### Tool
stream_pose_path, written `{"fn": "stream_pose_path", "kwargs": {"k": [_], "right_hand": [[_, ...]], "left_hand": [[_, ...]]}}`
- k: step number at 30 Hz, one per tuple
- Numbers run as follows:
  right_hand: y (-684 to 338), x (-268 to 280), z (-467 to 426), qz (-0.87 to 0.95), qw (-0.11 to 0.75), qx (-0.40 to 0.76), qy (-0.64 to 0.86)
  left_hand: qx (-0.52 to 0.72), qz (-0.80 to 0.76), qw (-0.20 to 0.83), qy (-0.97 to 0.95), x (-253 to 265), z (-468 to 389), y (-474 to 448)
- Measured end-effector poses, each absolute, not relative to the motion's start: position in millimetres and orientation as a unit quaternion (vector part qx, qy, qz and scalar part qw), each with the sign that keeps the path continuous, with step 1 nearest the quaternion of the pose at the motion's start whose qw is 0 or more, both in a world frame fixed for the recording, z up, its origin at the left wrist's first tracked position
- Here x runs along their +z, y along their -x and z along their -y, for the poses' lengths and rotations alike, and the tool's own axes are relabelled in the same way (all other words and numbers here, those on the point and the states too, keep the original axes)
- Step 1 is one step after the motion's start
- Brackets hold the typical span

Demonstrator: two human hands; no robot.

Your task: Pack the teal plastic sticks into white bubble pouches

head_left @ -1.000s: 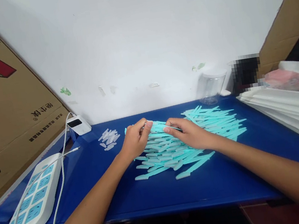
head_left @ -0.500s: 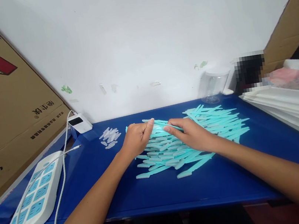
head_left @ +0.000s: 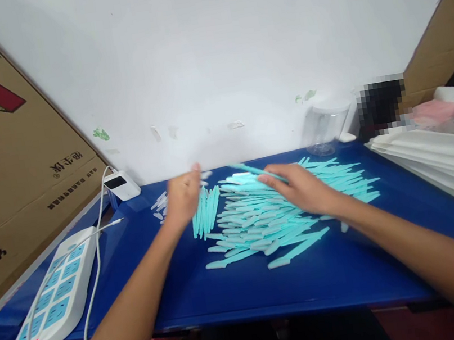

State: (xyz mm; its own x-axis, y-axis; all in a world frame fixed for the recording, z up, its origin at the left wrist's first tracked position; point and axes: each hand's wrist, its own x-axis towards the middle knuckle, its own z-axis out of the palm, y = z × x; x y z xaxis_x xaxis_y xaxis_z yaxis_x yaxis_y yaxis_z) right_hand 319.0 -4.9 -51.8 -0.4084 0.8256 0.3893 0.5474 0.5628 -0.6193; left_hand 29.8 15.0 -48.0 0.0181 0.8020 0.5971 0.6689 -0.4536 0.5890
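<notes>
My right hand (head_left: 300, 187) grips a turquoise eyebrow razor (head_left: 248, 170) between thumb and fingers, its tip pointing left and slightly up. My left hand (head_left: 184, 198), blurred by motion, is closed on a small translucent blade cap (head_left: 207, 176) at its fingertips. The two hands are apart. Below them spreads a large pile of turquoise eyebrow razors (head_left: 255, 219), most with pale covers on their left ends. Beside my left hand lies a smaller row of razors (head_left: 206, 211), set almost lengthwise. Loose translucent caps (head_left: 157, 204) are partly hidden behind that hand.
At the left of the blue table (head_left: 178, 296) are a white power strip (head_left: 53, 295), a cable and a white device (head_left: 122, 185). A clear jar (head_left: 325, 129) stands by the wall. White trays (head_left: 434, 161) are stacked at right; a large carton (head_left: 17, 167) stands left.
My hands were close together at the razor; now they are apart. The left has moved left with the cap, uncovering the small razor row. The right still holds the razor.
</notes>
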Motion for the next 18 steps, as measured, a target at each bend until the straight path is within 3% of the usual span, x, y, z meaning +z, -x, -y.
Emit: {"fn": "stream_pose_path", "kwargs": {"k": [3,7,10,18], "right_hand": [[-338.4,-49.0,-11.3,0.795,0.379,0.154,0.448],[-343.6,-53.6,-20.6,0.785,0.383,0.146,0.464],[-337.6,-59.6,-18.4,0.792,0.364,0.14,0.469],[-335.5,-66.0,-19.6,0.798,0.34,0.13,0.481]], "left_hand": [[0.475,-0.585,0.016,-0.657,-41.3,-34.7,7.7],[0.217,-0.64,-0.09,-0.731,-40.2,-48.1,36.6],[0.057,-0.685,-0.106,-0.719,-38.5,-49.0,48.8],[-0.03,-0.75,-0.068,-0.658,-39.7,-51.4,79.4]]}}
